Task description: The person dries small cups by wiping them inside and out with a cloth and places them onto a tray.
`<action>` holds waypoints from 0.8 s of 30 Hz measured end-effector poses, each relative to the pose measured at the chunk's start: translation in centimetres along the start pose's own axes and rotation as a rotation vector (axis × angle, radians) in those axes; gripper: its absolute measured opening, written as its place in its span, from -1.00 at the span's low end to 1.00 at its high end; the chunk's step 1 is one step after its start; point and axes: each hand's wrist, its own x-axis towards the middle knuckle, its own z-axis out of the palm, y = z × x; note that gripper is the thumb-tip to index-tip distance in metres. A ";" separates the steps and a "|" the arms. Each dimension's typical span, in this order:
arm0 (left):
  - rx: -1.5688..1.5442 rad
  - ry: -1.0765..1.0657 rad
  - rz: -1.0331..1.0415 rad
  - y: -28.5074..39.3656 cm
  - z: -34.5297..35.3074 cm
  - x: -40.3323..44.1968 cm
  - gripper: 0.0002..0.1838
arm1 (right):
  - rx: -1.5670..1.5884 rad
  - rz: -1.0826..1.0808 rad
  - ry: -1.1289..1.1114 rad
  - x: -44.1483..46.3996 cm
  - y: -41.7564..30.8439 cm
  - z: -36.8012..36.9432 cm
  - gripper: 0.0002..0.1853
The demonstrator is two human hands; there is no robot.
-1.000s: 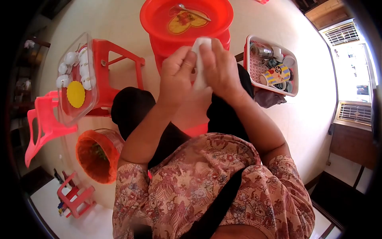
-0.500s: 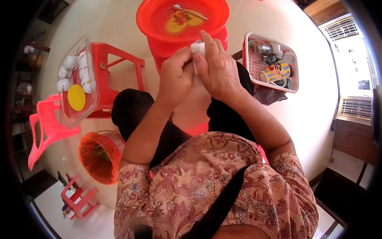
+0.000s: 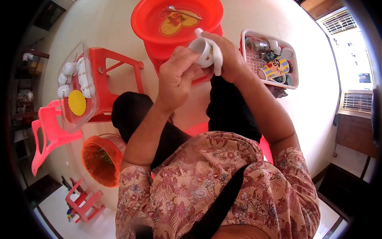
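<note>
Above my lap is a small white teacup with a flower print, tilted so that its inside faces my left hand. My left hand grips the cup's rim, its fingers partly inside. On the far side, my right hand is closed round a folded white cloth pressed against the cup's outer wall. The palm side of my right hand is hidden. Just beyond both hands is a red basin with a spoon lying in it.
At the left, a clear plastic tray holding several white cups and a yellow scalloped disc rests on a red stool. Below it stands an orange-lined bucket. A white-rimmed basket with cups and a glass jar is at the right.
My hands have turned and moved slightly apart, bringing the flower-printed cup into view between them. Earlier, only a bit of white showed between my hands. The surroundings shift slightly with the camera.
</note>
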 end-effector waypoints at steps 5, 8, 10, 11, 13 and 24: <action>-0.054 0.013 -0.365 0.0 -0.4 -0.5 -0.86 | -0.762 -0.638 0.531 -0.7 2.9 3.7 -0.53; -0.203 0.077 -0.427 -0.2 -0.1 -0.2 -0.87 | -0.707 -0.613 0.490 -1.5 3.4 4.2 -0.49; -0.206 0.030 -0.465 0.0 -0.4 -0.1 -0.84 | -0.604 -0.533 0.412 -0.8 4.1 3.9 -0.52; -0.139 -0.004 -0.367 -0.1 -0.6 -0.1 -0.81 | -0.538 -0.478 0.337 -0.2 4.4 3.2 -0.55; -0.004 -0.077 -0.164 -0.2 -1.2 0.2 -0.76 | -0.189 -0.312 0.081 0.2 3.9 1.6 -0.60; 0.107 -0.206 -0.006 -0.6 -0.6 1.3 -0.74 | 0.161 -0.113 0.078 0.5 3.6 -0.2 -0.64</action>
